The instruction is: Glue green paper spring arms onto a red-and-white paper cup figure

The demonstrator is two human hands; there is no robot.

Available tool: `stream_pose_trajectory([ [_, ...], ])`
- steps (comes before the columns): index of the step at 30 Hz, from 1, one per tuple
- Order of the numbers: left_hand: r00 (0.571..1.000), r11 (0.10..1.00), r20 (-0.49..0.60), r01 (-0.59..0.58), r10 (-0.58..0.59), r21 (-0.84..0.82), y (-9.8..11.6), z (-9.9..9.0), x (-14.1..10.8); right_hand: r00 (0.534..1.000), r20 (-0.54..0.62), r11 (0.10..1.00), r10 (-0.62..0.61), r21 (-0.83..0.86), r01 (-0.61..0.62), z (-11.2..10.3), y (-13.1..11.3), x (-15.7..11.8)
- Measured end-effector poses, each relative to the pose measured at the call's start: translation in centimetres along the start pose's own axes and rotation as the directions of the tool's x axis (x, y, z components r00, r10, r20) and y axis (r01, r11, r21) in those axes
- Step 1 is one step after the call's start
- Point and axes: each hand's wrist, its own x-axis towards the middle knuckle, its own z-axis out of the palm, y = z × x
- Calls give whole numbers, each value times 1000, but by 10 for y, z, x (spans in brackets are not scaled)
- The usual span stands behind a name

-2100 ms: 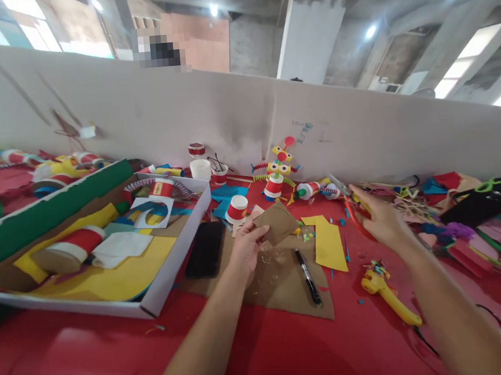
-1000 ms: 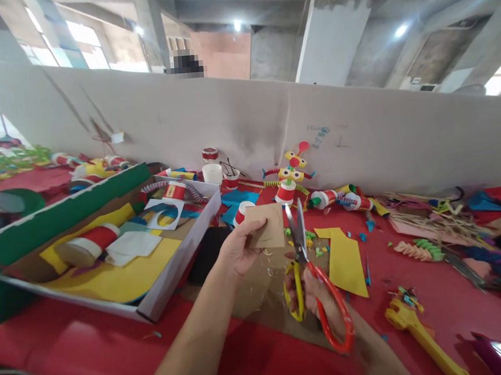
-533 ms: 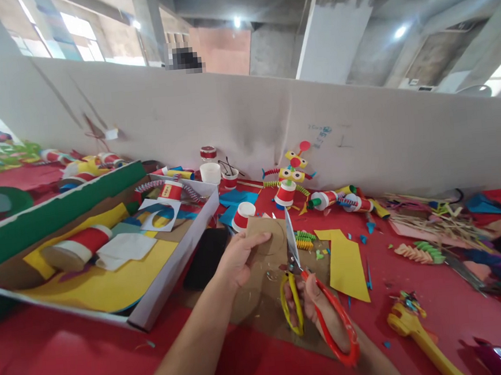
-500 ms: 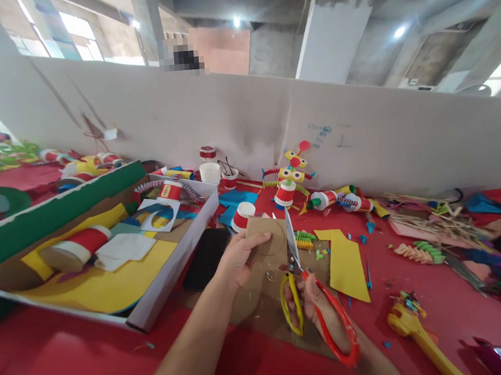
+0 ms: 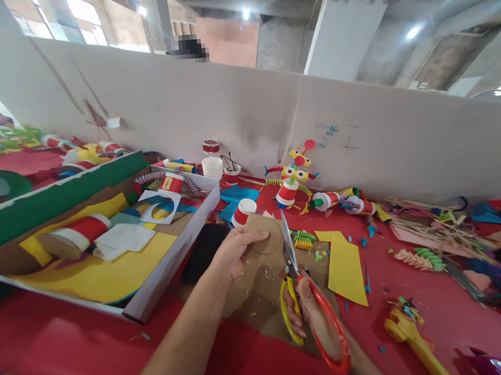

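Note:
My left hand (image 5: 234,249) pinches a piece of brown cardboard (image 5: 262,245) with a circle drawn on it, thumb on top. In my right hand (image 5: 314,309) is a pair of scissors (image 5: 290,259) with one red and one yellow handle loop. The blades point away from me along the right edge of the cardboard, close together. Beneath both hands lies a larger brown cardboard sheet (image 5: 251,303) with small scraps on it. A yellow paper piece (image 5: 346,266) is to the right, and a paper cup (image 5: 244,210) stands just beyond the left hand.
On the left stands a box (image 5: 174,245) holding coloured paper and cups. A dark phone-like slab (image 5: 203,249) lies beside it. Paper-cup figures (image 5: 288,190) stand at the back by a white partition (image 5: 175,118). Thin sticks (image 5: 435,225) and a yellow tool (image 5: 412,336) are on the right.
The scissor blades have closed along the cardboard's right edge and the handles have come nearer together. The cardboard's right corner now looks trimmed rounder. The whole view has shifted slightly.

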Motion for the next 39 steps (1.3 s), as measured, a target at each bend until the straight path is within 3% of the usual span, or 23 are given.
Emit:
stream_pose_trajectory([
  [7,1000,1000,14,8,-8,-30,4,-2,0,998,-51,1000,25,4,-25,4,1,-1],
  [11,996,972,-41,-90,83,-216,5,-1,-3,989,-144,999,38,18,-36,7,-6,0],
  [15,976,886,-38,-209,212,-414,-12,15,-10,982,-185,996,49,84,-34,3,-4,7],
  [19,992,931,-62,-128,113,-343,-39,34,-11,977,-211,1000,-11,5,13,0,0,9],
  [23,970,942,-153,-223,189,-252,-51,36,-6,971,-238,1000,-7,-27,0,4,0,7],
  [29,949,916,-157,-307,274,-256,-50,29,4,977,-212,999,29,-14,-32,12,-8,2],
  [34,979,960,-159,-161,126,-230,-39,29,2,977,-202,997,74,-18,-79,11,-15,0],
  [39,987,968,-129,-124,98,-217,-33,24,5,969,-223,993,103,-36,-114,10,-13,-1],
])
